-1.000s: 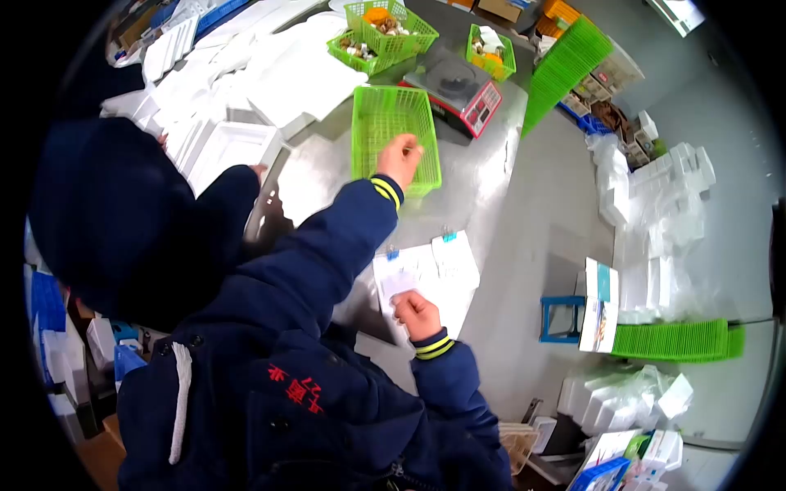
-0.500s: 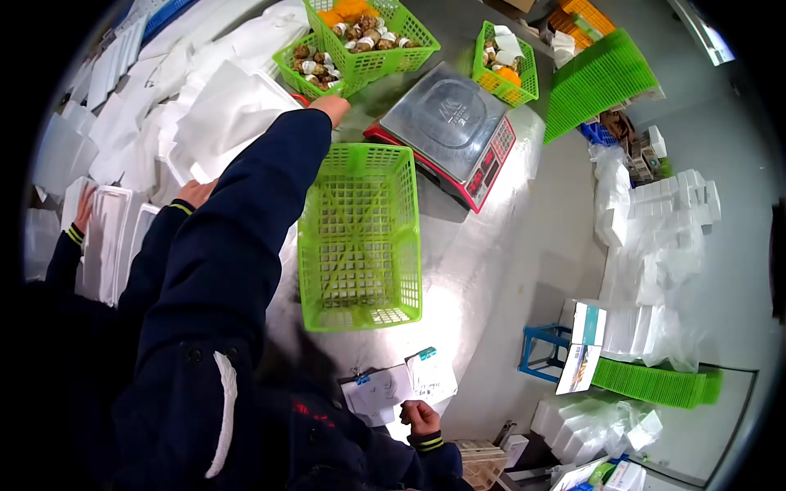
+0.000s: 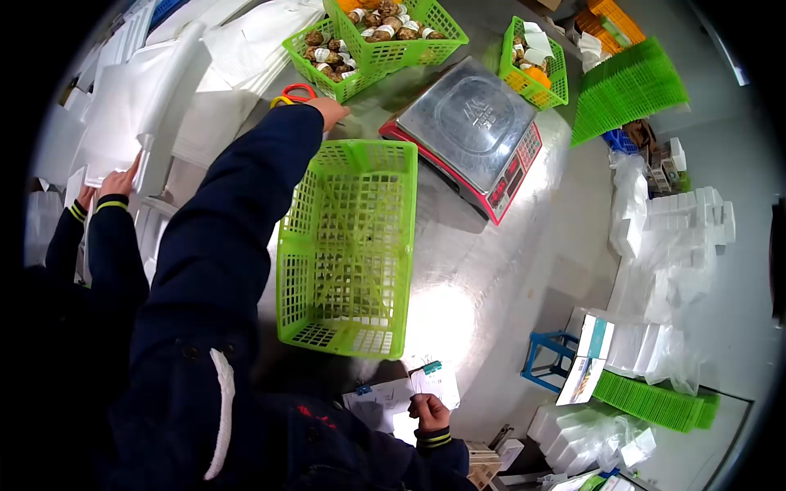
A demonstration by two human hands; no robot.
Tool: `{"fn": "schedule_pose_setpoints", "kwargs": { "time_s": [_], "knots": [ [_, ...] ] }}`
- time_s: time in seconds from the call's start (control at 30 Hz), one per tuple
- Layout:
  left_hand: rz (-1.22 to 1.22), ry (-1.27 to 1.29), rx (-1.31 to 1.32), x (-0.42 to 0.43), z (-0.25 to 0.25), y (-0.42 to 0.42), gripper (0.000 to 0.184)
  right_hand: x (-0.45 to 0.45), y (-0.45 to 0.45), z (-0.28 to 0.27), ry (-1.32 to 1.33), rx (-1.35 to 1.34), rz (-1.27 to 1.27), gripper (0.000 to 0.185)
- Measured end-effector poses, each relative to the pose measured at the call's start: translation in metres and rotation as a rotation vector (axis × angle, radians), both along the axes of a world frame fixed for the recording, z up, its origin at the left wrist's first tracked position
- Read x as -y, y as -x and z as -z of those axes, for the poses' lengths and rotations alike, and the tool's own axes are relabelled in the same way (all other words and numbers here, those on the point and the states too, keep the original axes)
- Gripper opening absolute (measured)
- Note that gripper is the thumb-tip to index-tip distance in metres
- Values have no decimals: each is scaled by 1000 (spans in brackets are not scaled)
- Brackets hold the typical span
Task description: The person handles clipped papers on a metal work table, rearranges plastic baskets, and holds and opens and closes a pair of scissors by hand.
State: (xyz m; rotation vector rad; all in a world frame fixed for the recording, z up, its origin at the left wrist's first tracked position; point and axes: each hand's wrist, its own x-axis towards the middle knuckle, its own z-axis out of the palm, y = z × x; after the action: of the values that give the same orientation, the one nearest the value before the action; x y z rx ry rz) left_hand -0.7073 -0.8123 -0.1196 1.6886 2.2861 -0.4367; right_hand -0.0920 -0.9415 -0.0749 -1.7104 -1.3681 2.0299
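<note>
My left hand [image 3: 329, 112] reaches far out over the metal table, just beyond the far rim of a long green plastic basket [image 3: 345, 350]. Red and yellow scissor handles [image 3: 296, 93] stick out beside it; whether the fingers touch the scissors or the basket I cannot tell, as the back of the hand and sleeve hide them. The basket has nothing in it. Low in the view, my right hand [image 3: 430, 412] is closed beside clipped papers [image 3: 435, 383]; anything inside its fingers is too small to make out.
A red-edged scale [image 3: 471, 119] stands right of the basket. Green baskets [image 3: 401, 57] of brown tubers with white labels sit behind, and another basket [image 3: 534, 75] stands farther right. At left, a co-worker's hands [image 3: 119, 182] hold a white foam box [image 3: 168, 110].
The basket has shifted closer to me and away from the scale. The scissor handles show more fully beside my left hand. The co-worker's hands have moved left, onto the white box. My view has shifted slightly.
</note>
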Motion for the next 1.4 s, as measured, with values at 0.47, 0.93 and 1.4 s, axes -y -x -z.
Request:
{"fn": "schedule_pose_setpoints", "kwargs": {
  "time_s": [0.47,0.93,1.4],
  "knots": [
    [191,-1523,329,98,-235,-183,13,0,-13,-75,-818,-207,-64,11],
    [141,-331,1759,198,-258,-627,6,93,-240,-134,-28,-1036,-173,43],
    [1377,-862,721,191,-228,-875,49,190,-471,-142,-557,-486,619,49]
  ]
}}
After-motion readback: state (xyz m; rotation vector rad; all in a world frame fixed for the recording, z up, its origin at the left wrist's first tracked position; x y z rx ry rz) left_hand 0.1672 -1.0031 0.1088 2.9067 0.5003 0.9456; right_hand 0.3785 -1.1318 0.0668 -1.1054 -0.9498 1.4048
